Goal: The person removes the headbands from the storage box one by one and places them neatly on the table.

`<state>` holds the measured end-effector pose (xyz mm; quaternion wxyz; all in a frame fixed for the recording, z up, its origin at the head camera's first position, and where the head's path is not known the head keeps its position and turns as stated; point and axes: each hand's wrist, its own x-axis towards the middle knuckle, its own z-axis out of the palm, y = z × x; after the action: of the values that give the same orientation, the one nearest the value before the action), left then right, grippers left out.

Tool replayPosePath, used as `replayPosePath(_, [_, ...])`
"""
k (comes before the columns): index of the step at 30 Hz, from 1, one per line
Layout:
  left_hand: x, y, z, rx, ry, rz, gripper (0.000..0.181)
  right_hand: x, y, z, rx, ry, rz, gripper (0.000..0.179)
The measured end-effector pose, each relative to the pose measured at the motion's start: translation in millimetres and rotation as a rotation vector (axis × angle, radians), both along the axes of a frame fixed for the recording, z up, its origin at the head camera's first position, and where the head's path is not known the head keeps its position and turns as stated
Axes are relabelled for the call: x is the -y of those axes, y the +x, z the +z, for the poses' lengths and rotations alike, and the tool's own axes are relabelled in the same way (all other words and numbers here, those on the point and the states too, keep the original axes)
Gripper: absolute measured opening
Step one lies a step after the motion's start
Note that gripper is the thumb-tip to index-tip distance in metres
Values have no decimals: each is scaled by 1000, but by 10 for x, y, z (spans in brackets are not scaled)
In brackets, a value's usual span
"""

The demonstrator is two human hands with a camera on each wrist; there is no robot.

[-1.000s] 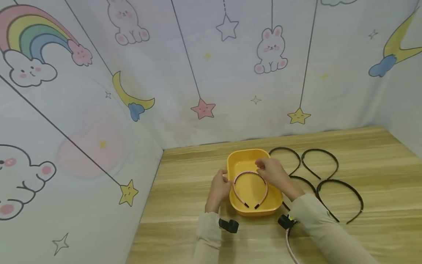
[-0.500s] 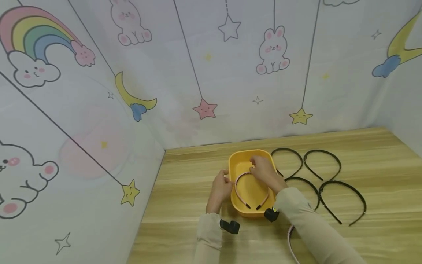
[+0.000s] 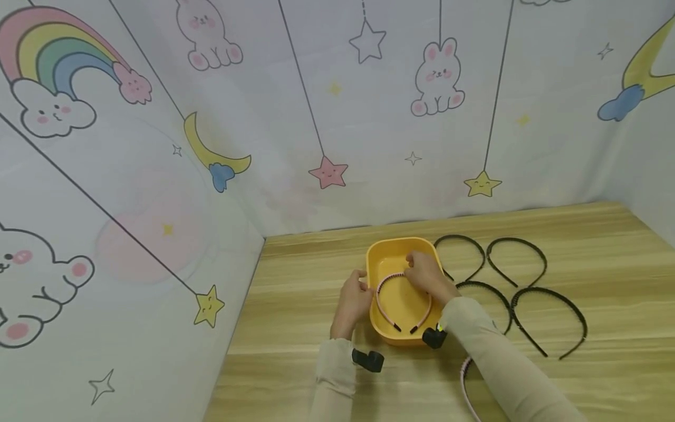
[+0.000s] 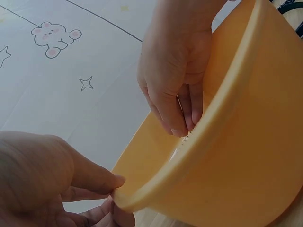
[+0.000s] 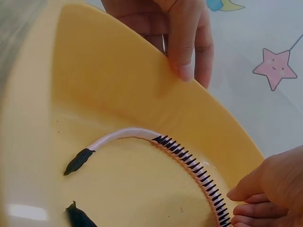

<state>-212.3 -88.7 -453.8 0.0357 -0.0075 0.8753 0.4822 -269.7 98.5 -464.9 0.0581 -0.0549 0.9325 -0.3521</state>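
A pink headband (image 3: pixel 377 299) with black comb-like teeth and black tips lies flat in a yellow plastic basin (image 3: pixel 387 251). At the basin's left side, my left hand (image 3: pixel 354 299) pinches the rim between thumb and fingers, as the left wrist view also shows. Over the basin is my right hand (image 3: pixel 426 274), its fingertips right at the headband's upper right curve. Seen from the right wrist, the thumb and loosely bent fingers of this hand (image 5: pixel 270 196) are beside the toothed band (image 5: pixel 187 161), which runs past their tips.
Several black headbands (image 3: pixel 564 294) lie on the wood-grain table (image 3: pixel 295 281) to the basin's right. A second pink headband (image 3: pixel 465 381) lies near the front, partly under the right forearm. A white cloth wall (image 3: pixel 295 217) with cartoon prints stands behind and at the left.
My right hand has moved left and lower into the basin, from beside the pink headband to its upper curve, then slightly back right. The left hand keeps its place on the rim.
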Motion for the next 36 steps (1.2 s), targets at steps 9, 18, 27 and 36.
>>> replayPosePath(9, [2,20,19,-7,-1,-2,41,10,6,32,23,67,24,27])
replayPosePath(18, [-1,31,42,16,-22,2,42,15,13,8,4,62,48,23])
replayPosePath(27, [1,31,27,16,-9,6,42,3,53,74,-95,61,116,22])
replayPosePath(36, [7,10,15,4,-8,2,42,5,65,253,-172,88,152,23])
